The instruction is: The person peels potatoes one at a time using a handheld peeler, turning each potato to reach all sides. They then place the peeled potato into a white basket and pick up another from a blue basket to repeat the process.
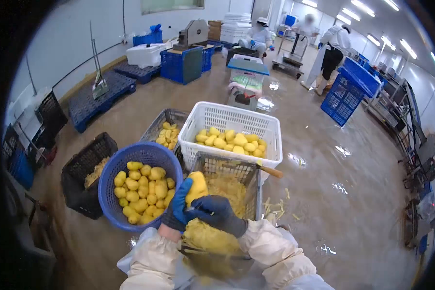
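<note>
My left hand [179, 205], in a blue glove, grips a yellow peeled potato [197, 188] and holds it upright. My right hand [218, 213], in a dark glove, is closed right against the potato's lower side. What its fingers hold is too small and hidden to name. Below both hands lies a heap of yellow peelings [210, 237]. In front, a grey crate [257, 193] contains more peelings, and a wooden-handled tool [271, 171] rests across its far rim. To the left, a blue round basket [105, 186] is full of potatoes.
Behind the grey crate stands a white crate [271, 128] with peeled potatoes. A smaller grey crate [166, 116] holds yellow pieces; a black crate [79, 191] holds scraps. Peel strips [274, 210] litter the wet floor [343, 217]. Several people are at the back, among blue crates [340, 99].
</note>
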A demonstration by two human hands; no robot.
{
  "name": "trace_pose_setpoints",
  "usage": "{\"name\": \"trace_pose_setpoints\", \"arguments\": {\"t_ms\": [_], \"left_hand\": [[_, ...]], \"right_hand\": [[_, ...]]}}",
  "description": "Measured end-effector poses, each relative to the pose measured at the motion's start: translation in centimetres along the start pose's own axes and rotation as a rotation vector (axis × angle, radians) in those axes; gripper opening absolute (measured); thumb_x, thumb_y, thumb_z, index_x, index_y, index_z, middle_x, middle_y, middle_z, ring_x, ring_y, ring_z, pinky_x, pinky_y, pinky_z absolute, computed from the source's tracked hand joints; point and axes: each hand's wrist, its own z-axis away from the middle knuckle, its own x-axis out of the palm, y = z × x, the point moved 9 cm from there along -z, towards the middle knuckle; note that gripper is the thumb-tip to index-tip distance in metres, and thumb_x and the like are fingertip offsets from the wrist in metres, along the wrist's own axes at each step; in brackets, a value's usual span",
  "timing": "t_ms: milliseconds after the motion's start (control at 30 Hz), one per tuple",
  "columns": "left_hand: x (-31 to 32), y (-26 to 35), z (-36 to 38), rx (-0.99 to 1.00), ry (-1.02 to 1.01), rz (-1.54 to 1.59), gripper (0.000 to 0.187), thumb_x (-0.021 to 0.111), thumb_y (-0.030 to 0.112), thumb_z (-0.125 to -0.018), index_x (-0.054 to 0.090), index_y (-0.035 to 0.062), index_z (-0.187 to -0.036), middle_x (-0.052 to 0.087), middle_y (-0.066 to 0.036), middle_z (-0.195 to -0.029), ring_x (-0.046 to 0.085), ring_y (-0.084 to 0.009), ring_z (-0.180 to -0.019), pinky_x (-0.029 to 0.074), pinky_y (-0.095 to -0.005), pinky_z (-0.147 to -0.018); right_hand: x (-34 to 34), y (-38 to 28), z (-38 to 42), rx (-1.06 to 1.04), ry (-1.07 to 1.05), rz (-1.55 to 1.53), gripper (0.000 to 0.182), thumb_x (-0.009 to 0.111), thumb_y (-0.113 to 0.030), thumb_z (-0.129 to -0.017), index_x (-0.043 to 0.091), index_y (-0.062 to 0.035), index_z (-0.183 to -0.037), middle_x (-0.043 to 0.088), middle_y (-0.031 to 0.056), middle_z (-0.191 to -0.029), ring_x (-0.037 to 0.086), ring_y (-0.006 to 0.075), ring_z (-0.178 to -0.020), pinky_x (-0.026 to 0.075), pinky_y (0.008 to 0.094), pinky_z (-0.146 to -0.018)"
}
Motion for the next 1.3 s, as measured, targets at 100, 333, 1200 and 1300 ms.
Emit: {"name": "trace_pose_setpoints", "arguments": {"t_ms": [100,333,1200,1300], "left_hand": [[2.6,-1.5,0.6,-0.08,0.024,0.009,0.039,0.052,0.03,-0.093,0.053,0.0038,-0.122,0.063,-0.011,-0.108,0.063,-0.021,-0.093,0.053,-0.0328,-0.082],[-0.2,-1.9,0.4,-0.142,-0.016,-0.149,0.047,0.055,0.036,-0.09,0.05,0.0025,-0.123,0.062,-0.015,-0.109,0.062,-0.0324,-0.096,0.055,-0.0455,-0.076],[-1.8,-0.3,-1.1,0.022,0.008,0.196,0.04,0.053,0.043,-0.09,0.055,0.0091,-0.112,0.063,-0.013,-0.098,0.063,-0.0256,-0.084,0.055,-0.0379,-0.074],[-2.0,0.2,-0.8,0.062,0.053,0.169,0.041,0.054,0.043,-0.089,0.055,0.0091,-0.113,0.062,-0.015,-0.099,0.063,-0.0272,-0.087,0.055,-0.0384,-0.073]], "right_hand": [[-2.4,5.6,0.5,0.372,0.264,-0.453,0.013,0.064,-0.016,-0.085,0.062,-0.0034,-0.083,0.061,0.0044,-0.069,0.058,0.0113,-0.058,0.047,0.0264,-0.054],[-9.3,8.3,-0.3,0.346,0.497,-0.236,0.012,0.058,-0.014,-0.087,0.058,-0.0019,-0.087,0.055,0.0034,-0.063,0.054,0.0119,-0.052,0.044,0.0237,-0.046],[-1.9,4.0,0.7,0.326,0.285,-0.26,0.014,0.072,-0.006,-0.078,0.064,-0.002,-0.089,0.066,0.0054,-0.083,0.061,0.0091,-0.072,0.046,0.0228,-0.062],[-8.9,7.0,1.0,0.267,0.626,-0.372,0.007,0.065,-0.004,-0.084,0.059,-0.0009,-0.085,0.063,0.0043,-0.079,0.057,0.0105,-0.065,0.047,0.0237,-0.061]]}}
